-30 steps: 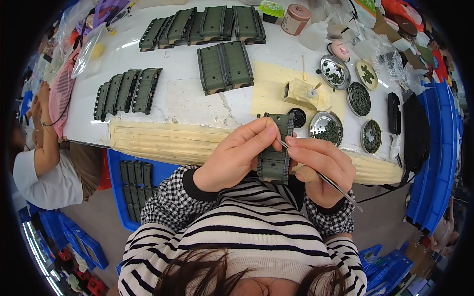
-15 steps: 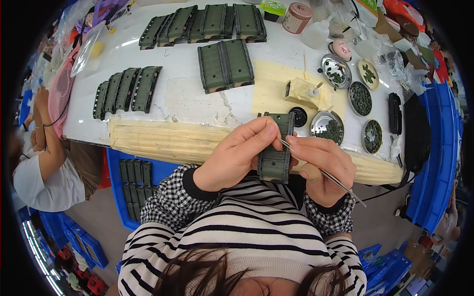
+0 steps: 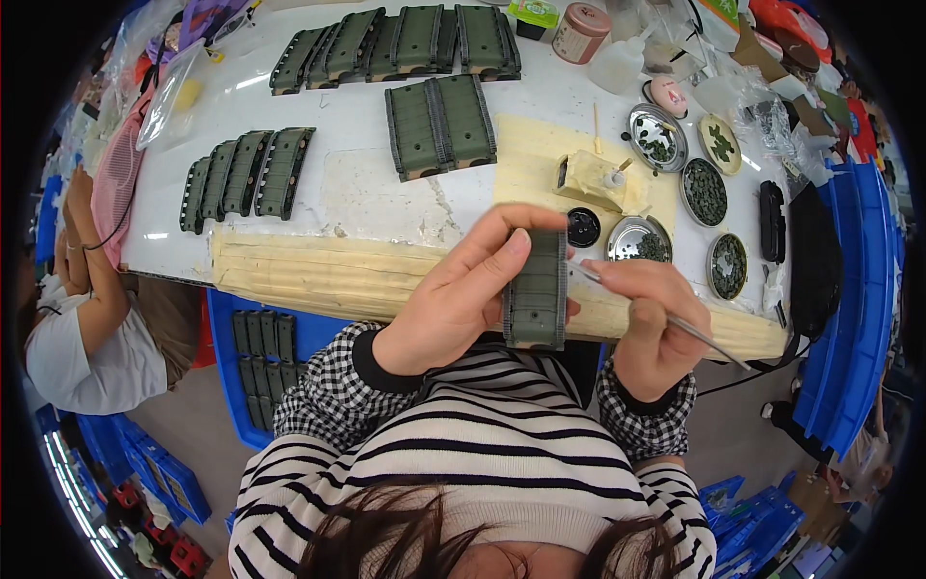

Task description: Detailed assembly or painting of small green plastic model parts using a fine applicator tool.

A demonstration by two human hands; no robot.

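Over the table's front edge, my left hand (image 3: 453, 294) holds a dark green ridged panel (image 3: 536, 299), a curved plastic part with a toothed edge, tilted upright with fingers along its top and left side. My right hand (image 3: 666, 314) grips metal tweezers (image 3: 712, 344). Their tip points toward the panel's right edge, and I cannot tell whether it touches or carries a small piece. Just beyond the hands lie a small black dish (image 3: 583, 228) and a metal dish (image 3: 627, 232) with little green parts, partly hidden by my right hand.
Similar green panels stand in rows at the back (image 3: 415, 43) and left (image 3: 275, 174); a pair (image 3: 442, 127) lies mid-table. Small-part dishes (image 3: 704, 193) fill the right side beside a paper-wrapped block (image 3: 590, 181). A blue bin (image 3: 227, 357) holds more panels below; another person (image 3: 96, 347) sits left.
My right hand has moved a little right, drawing the tweezers' tip off the panel's face to near its right edge. The panel has turned slightly in my left hand.
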